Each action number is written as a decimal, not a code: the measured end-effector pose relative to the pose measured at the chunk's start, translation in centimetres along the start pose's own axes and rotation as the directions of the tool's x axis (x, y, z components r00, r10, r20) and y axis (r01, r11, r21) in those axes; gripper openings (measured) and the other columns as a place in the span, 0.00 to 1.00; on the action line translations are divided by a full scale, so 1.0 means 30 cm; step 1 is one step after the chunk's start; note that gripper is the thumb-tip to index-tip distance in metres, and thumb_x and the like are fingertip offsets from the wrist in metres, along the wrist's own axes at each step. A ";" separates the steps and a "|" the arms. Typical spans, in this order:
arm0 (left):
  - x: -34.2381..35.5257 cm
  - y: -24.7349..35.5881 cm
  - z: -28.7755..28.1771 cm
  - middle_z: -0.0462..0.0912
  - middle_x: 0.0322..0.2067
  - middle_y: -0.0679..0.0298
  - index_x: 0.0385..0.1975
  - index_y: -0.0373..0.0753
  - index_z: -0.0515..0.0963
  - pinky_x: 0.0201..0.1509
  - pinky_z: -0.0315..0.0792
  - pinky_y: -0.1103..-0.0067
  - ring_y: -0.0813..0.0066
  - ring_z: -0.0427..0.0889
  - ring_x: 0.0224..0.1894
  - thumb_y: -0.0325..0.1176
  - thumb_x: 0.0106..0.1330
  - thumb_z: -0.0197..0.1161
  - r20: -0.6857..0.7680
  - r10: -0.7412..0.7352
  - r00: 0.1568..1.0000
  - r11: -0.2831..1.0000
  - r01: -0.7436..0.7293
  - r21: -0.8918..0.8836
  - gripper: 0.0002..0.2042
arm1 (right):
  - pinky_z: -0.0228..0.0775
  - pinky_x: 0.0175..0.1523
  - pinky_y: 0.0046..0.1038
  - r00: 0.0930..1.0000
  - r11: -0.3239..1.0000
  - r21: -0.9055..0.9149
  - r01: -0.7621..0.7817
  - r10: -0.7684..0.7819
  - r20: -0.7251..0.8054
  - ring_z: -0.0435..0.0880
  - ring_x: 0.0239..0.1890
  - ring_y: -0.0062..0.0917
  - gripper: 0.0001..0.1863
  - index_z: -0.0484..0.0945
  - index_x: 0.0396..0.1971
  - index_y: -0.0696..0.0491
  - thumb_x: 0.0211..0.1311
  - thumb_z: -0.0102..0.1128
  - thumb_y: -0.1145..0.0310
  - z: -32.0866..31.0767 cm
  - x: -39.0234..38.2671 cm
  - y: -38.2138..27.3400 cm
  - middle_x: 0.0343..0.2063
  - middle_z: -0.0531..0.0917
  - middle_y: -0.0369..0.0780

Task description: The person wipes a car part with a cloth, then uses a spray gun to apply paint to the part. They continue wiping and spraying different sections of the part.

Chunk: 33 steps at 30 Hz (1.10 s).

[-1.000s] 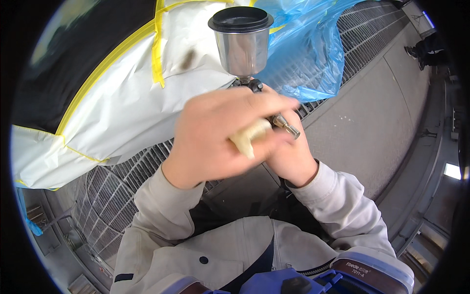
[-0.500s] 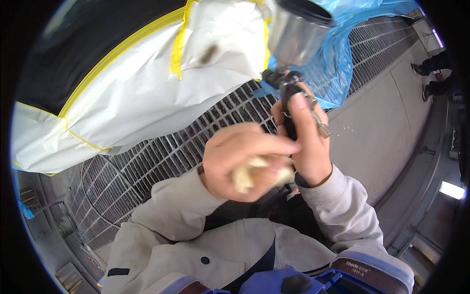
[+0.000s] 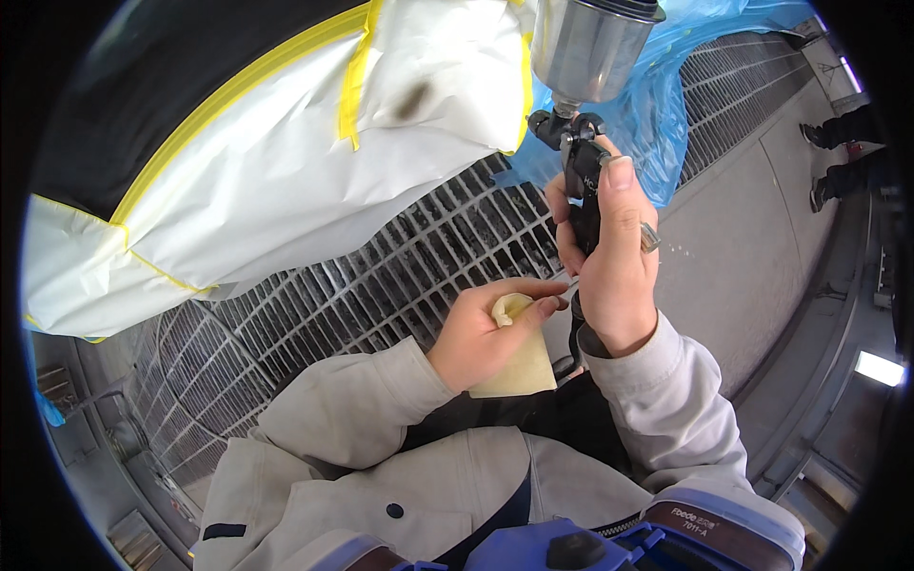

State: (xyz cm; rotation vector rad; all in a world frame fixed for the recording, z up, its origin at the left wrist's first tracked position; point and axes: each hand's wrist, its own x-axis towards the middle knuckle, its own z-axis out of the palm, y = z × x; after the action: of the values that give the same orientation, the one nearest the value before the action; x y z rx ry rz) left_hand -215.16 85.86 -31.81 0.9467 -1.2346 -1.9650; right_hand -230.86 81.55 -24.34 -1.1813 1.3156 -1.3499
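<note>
My right hand [image 3: 619, 247] is wrapped round the black handle of a spray gun [image 3: 583, 186], thumb along its back. A shiny metal paint cup [image 3: 592, 52] sits on top of the gun, its dark rim at the upper edge. Lower and to the left, my left hand [image 3: 486, 333] pinches a pale yellow cloth [image 3: 517, 366] between thumb and fingers. Part of the cloth is bunched at the thumb, and the rest hangs down flat. The left fingertips are close to the right wrist and a black hose fitting [image 3: 577, 309] under the gun.
White masking sheet [image 3: 276, 190] edged with yellow tape covers the side of a glossy black panel [image 3: 209, 67] at left. Blue plastic film [image 3: 657, 124] hangs behind the gun. Metal floor grating [image 3: 381, 276] lies below. Another person's dark-clad legs [image 3: 847, 152] show at far right.
My left hand has dropped slightly and turned, and the cloth now hangs open below it rather than crumpled in the palm. The spray gun has shifted a little up and right.
</note>
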 end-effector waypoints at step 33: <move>0.101 0.274 -0.001 0.82 0.26 0.64 0.46 0.36 0.88 0.26 0.69 0.78 0.72 0.78 0.23 0.26 0.50 0.85 0.251 0.818 0.517 0.274 -0.734 0.621 0.22 | 0.77 0.53 0.26 0.982 0.995 0.025 0.097 -0.100 0.160 0.81 0.42 0.20 0.35 0.67 0.75 0.55 0.68 0.65 0.73 0.006 -0.058 0.086 0.41 0.86 0.41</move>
State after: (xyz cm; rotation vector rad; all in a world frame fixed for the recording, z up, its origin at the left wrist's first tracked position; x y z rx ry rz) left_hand -215.73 80.42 -24.99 0.5100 -1.9061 -0.6095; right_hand -230.46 83.11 -27.00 -1.3293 1.1416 -1.3038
